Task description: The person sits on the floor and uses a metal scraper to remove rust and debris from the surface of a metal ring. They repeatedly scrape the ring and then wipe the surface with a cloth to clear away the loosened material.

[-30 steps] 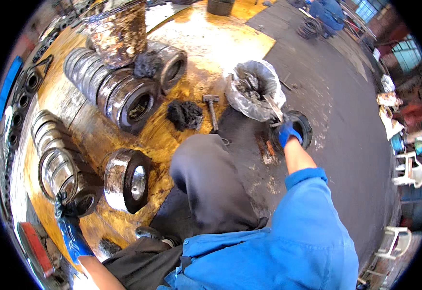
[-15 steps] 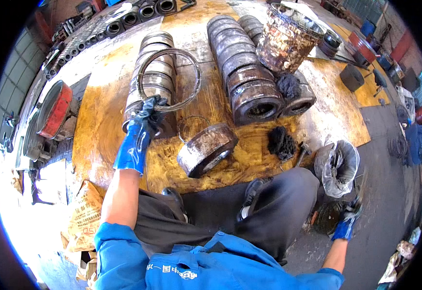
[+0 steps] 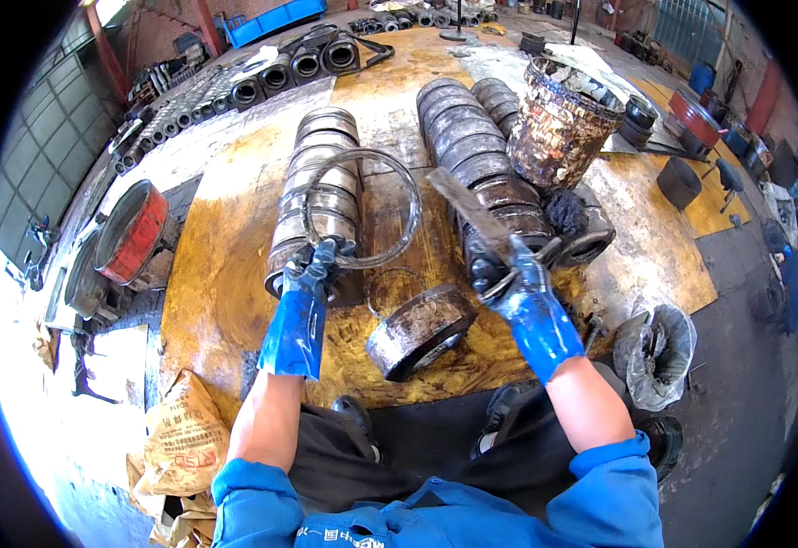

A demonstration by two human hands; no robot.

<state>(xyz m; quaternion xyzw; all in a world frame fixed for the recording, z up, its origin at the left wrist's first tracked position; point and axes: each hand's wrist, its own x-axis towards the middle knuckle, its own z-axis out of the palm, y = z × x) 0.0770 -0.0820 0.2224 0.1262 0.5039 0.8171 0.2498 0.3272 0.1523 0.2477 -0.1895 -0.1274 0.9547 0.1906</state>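
Blue rubber gloves, dark with grease at the fingers, cover both hands. My left hand (image 3: 322,265) is closed on the lower edge of a thin metal ring (image 3: 414,205), held upright above a row of shiny metal cylinders. My right hand (image 3: 513,279) is wrapped round a long flat metal tool (image 3: 467,208), whose blunt end points up and left toward the ring. Thin curved metal shows near its grip; its exact kind is unclear. Between and below my hands, a thick greasy metal ring (image 3: 422,331) lies tilted on the oily yellow-brown board (image 3: 225,301).
A dark row of metal rings (image 3: 472,137) stretches away behind my right hand. Beside it stands a grimy bucket (image 3: 563,123), with a black rag (image 3: 565,212) near it. A plastic-lined container (image 3: 656,356) is at right, a paper sack (image 3: 184,429) at lower left, a red drum (image 3: 134,233) at left.
My right hand has come up from the dark container at the lower right to the middle, now holding the flat metal tool. My left hand still holds the thin ring. The view has tilted upward.
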